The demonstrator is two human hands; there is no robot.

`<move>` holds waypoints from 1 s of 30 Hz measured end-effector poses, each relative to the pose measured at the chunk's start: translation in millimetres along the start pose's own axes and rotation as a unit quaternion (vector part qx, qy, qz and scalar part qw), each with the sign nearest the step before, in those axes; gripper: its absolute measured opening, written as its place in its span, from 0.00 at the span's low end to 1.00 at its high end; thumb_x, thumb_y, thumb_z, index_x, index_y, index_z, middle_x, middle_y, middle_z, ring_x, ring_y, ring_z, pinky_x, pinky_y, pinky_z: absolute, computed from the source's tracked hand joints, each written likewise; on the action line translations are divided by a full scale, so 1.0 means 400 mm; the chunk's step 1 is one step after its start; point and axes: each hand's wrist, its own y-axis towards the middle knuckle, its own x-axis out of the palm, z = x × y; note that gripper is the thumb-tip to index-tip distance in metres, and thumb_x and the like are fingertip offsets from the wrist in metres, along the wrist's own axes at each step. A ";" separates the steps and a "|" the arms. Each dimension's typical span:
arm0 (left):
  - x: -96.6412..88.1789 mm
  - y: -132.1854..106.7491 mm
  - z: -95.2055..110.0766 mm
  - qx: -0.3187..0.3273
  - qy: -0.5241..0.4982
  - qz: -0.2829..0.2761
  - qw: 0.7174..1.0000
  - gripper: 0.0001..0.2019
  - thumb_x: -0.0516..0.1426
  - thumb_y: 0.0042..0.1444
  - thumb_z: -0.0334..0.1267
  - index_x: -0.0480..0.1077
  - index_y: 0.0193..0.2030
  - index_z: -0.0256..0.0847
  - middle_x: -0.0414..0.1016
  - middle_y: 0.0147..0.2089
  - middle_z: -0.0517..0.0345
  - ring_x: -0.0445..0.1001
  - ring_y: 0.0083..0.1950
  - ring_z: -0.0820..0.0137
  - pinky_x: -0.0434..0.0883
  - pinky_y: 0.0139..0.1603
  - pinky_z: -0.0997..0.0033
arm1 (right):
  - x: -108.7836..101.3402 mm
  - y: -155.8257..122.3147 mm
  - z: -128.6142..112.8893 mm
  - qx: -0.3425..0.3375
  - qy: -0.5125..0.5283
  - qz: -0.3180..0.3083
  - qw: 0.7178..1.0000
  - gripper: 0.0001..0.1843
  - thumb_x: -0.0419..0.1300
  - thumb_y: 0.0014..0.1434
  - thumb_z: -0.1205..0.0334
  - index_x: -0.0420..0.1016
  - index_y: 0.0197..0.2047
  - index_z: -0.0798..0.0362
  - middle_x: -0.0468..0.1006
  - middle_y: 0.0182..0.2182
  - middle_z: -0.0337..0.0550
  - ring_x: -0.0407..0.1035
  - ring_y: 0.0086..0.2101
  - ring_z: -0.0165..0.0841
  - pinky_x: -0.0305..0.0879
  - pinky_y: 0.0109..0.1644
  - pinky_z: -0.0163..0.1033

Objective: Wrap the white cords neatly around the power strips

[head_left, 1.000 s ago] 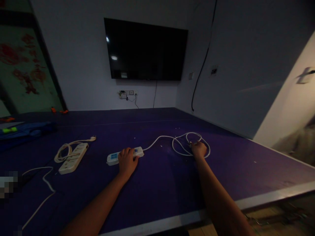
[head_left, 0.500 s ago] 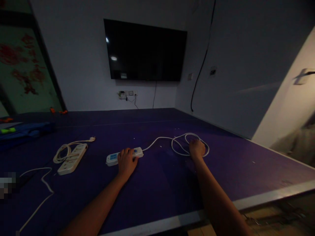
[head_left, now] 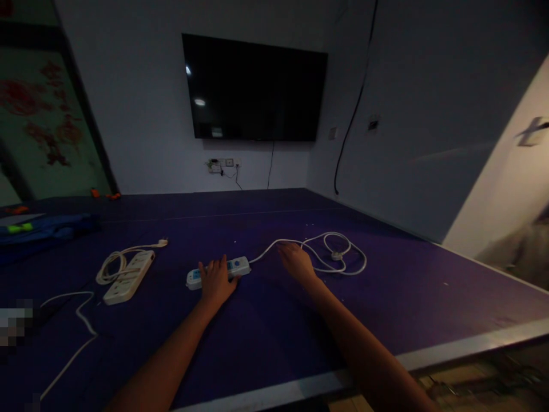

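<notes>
A white power strip [head_left: 241,265] with blue socket faces lies on the purple tabletop. My left hand [head_left: 215,282] rests over its middle, fingers spread across the top and the thumb at the near edge. From the strip's right end runs a white cord [head_left: 268,250], which loops loosely further right. My right hand [head_left: 299,262] is beside the near side of this cord, palm down, with its fingers stretched out and the tips close to it. Whether they touch the cord is unclear. The cord's plug [head_left: 337,256] lies inside the loops, right of my right hand.
A second power strip [head_left: 130,278] with its coiled cord lies at the left. Another thin white cord [head_left: 86,323] runs along the near left. Dark blue cloth [head_left: 55,229] is heaped at the far left. The table's pale front edge [head_left: 274,395] is nearest me.
My right hand has left the plug and moved left toward the cord's straighter stretch, leaving the plug in view. My left hand stays on the strip, its fingers now more spread.
</notes>
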 end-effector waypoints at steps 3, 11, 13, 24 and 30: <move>-0.001 0.003 -0.004 0.002 0.004 -0.003 1.000 0.27 0.56 0.51 0.50 0.66 0.53 0.35 0.72 0.49 0.41 0.66 0.53 0.52 0.48 0.60 0.40 | 0.015 -0.001 -0.020 -0.069 0.000 -0.022 0.997 0.18 0.49 0.62 0.66 0.70 0.53 0.50 0.69 0.55 0.47 0.63 0.53 0.38 0.61 0.55 0.45; -0.031 0.001 0.022 0.051 -0.048 0.133 0.989 0.27 0.52 0.54 0.53 0.63 0.53 0.33 0.70 0.49 0.42 0.65 0.53 0.56 0.56 0.58 0.52 | 0.034 -0.004 -0.035 -0.143 0.007 0.015 0.990 0.26 0.50 0.59 0.69 0.59 0.61 0.49 0.57 0.62 0.47 0.47 0.62 0.40 0.49 0.63 0.54; -0.035 -0.002 0.025 0.062 -0.063 0.162 0.983 0.28 0.53 0.54 0.54 0.63 0.54 0.35 0.70 0.50 0.43 0.65 0.53 0.56 0.58 0.56 0.53 | 0.030 -0.002 -0.036 -0.146 0.030 0.045 0.988 0.24 0.49 0.60 0.68 0.60 0.60 0.50 0.61 0.60 0.48 0.47 0.62 0.40 0.48 0.63 0.56; -0.032 -0.020 0.032 0.082 -0.148 0.208 0.963 0.30 0.55 0.50 0.57 0.62 0.54 0.38 0.70 0.49 0.43 0.67 0.52 0.55 0.61 0.54 0.55 | 0.023 -0.001 -0.076 -0.076 0.147 0.082 0.983 0.16 0.47 0.62 0.64 0.66 0.52 0.52 0.71 0.47 0.51 0.65 0.51 0.40 0.59 0.57 0.52; -0.037 -0.011 0.027 -0.015 -0.210 0.254 0.944 0.29 0.55 0.50 0.58 0.62 0.51 0.37 0.70 0.46 0.44 0.69 0.49 0.56 0.65 0.49 0.58 | 0.060 -0.016 -0.124 -0.043 0.160 -0.046 0.985 0.18 0.47 0.63 0.65 0.61 0.56 0.53 0.73 0.48 0.50 0.68 0.49 0.37 0.62 0.52 0.43</move>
